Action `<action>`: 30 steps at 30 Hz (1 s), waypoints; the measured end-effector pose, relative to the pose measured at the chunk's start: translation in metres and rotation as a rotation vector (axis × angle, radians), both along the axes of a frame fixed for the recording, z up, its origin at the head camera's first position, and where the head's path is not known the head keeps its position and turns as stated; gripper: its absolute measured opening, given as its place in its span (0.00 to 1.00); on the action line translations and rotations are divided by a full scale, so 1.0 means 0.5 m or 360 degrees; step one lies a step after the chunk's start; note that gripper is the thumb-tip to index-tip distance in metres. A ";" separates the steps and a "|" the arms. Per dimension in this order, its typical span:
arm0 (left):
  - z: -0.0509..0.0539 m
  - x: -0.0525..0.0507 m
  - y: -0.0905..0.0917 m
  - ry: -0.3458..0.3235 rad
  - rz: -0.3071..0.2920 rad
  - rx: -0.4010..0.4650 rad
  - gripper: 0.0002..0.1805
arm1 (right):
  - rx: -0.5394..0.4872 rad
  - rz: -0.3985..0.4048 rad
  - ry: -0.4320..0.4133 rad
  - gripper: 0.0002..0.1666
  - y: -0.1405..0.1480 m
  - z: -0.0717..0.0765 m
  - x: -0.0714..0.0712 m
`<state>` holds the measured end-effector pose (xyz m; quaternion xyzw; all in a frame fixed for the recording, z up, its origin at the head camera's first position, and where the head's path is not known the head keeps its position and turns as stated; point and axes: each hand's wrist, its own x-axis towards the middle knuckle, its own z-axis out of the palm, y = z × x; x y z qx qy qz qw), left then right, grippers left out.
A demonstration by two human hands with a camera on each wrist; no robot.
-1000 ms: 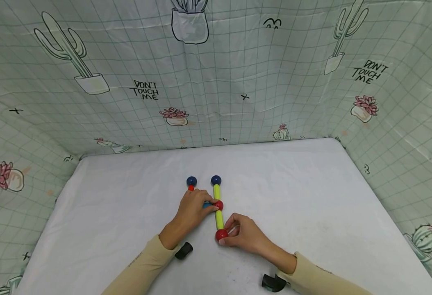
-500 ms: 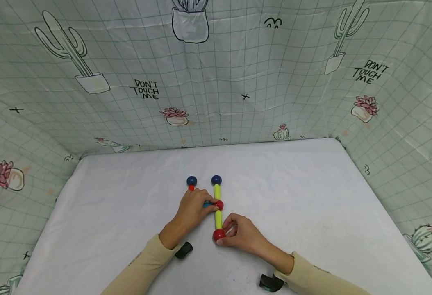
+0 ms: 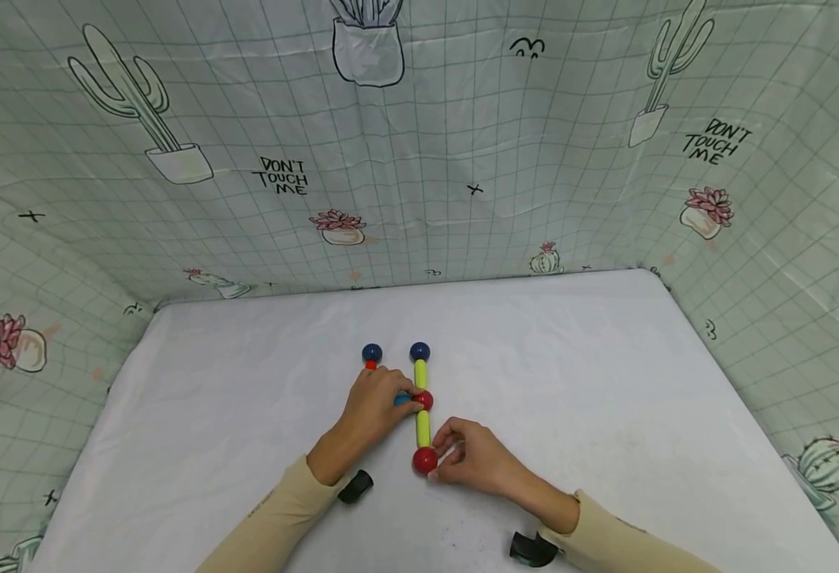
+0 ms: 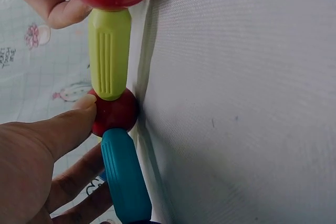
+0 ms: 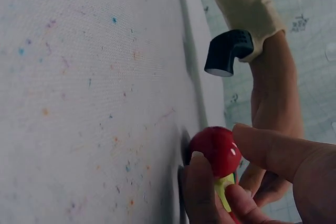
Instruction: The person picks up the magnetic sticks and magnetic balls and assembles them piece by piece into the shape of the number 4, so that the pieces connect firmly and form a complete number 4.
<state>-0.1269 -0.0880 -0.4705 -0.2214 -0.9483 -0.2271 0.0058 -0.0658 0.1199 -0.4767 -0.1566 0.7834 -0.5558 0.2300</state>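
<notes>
Magnetic sticks and balls lie joined on the white table. My left hand (image 3: 372,406) pinches the middle red ball (image 3: 425,399) between thumb and fingers. From that ball a blue stick (image 4: 126,177) runs left, partly hidden by the hand. One yellow-green stick (image 3: 421,374) leads away to a dark blue ball (image 3: 420,352). Another yellow-green stick (image 3: 423,428) leads toward me to the near red ball (image 3: 424,461). My right hand (image 3: 473,455) has its thumb and fingers curled about that near ball (image 5: 215,150). Left of these, a red stick (image 3: 371,365) meets a second dark blue ball (image 3: 372,353).
The white-covered table (image 3: 570,358) stretches out on both sides of the pieces. A patterned cloth (image 3: 427,143) hangs behind and at the sides. Black wrist cameras sit by the left cuff (image 3: 356,487) and right cuff (image 3: 532,549).
The near red ball has shifted slightly left, bringing its yellow-green stick straighter in line. My right hand followed, then drew back slightly to the right. The left hand stayed put.
</notes>
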 end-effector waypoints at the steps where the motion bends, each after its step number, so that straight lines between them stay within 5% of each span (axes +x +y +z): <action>1: 0.000 0.000 0.000 0.0001 -0.0002 -0.0007 0.10 | -0.0008 0.0009 0.0005 0.19 0.004 0.000 0.000; 15: 0.013 0.013 -0.026 0.0059 0.0057 0.0029 0.16 | 0.0022 -0.0076 0.0053 0.18 0.074 -0.003 -0.037; 30: 0.034 -0.005 -0.149 0.0024 0.0311 0.0118 0.15 | -0.0033 -0.0379 -0.0223 0.19 0.152 0.025 -0.096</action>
